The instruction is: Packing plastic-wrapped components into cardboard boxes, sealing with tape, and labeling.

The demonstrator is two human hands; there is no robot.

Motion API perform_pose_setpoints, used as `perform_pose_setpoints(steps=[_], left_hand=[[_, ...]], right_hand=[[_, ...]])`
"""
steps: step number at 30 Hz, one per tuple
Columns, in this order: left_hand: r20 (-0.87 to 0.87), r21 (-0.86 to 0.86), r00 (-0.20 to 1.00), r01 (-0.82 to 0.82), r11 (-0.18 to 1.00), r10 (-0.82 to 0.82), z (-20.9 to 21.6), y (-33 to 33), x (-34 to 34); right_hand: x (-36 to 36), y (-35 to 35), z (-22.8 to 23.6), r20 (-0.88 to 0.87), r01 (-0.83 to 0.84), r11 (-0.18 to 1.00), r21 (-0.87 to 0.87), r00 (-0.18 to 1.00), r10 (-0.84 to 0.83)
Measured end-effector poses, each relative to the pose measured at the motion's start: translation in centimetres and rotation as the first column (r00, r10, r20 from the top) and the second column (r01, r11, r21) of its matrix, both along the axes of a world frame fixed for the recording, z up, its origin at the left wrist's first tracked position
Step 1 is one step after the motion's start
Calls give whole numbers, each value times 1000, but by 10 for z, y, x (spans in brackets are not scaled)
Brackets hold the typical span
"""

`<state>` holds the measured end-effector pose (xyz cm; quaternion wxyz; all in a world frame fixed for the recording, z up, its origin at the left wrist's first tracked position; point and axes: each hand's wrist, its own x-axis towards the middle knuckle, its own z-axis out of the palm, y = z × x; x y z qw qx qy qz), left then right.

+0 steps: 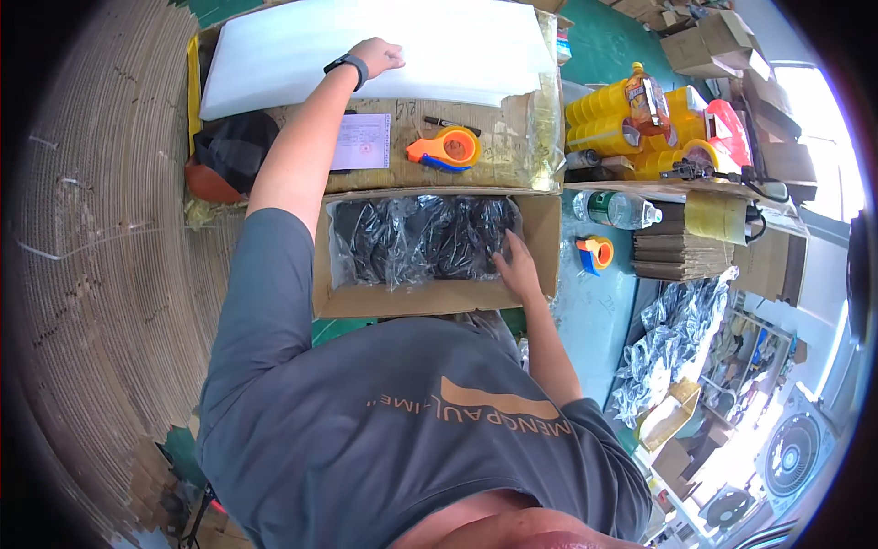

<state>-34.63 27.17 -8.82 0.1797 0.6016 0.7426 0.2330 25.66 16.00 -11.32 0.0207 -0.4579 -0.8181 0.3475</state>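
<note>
A stack of white foam sheets (457, 46) lies on top of a large cardboard carton. My left hand (377, 57), with a dark watch on its wrist, reaches across to it; the fingers are closed and pinch the top sheet. In front of me stands an open cardboard box (366, 300). Inside lie several black items in clear plastic bags (425, 240), side by side; their kind is hidden by the wrinkled plastic. At the box's right end, my right hand (519, 267) rests with fingers stretched out against the last bag, holding nothing.
An orange tape dispenser (448, 148), a black marker (450, 122) and a printed paper (364, 142) lie on the carton. Rightward are a plastic bottle (615, 210), a second tape dispenser (595, 254) and yellow tape rolls (604, 119). Stacked flat cardboard (101, 229) fills the left.
</note>
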Motion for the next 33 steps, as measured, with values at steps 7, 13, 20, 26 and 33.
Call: perform_pose_setpoints(steps=[7,13,20,26,33], left_hand=[[-378,217,926,103,971,-13,74,-23,142],[612,111,786,25,993,-88,-74,-254,359],[630,-236,754,416,878,-187,-122,-263,417],[-72,-547,947,-301,781,314,-12,-236,351],[-142,-698,852,-447,560,504,-94,-307,262]], right_hand=[[60,-56,105,-183,359,933,-23,916,-357],[40,-51,193,-344,354,934,48,884,-317],[-63,-59,235,-277,-403,915,-12,881,384],[-37,53,-45,617,10,980,-200,778,118],[-34,57,-134,699,-53,970,-235,685,207]])
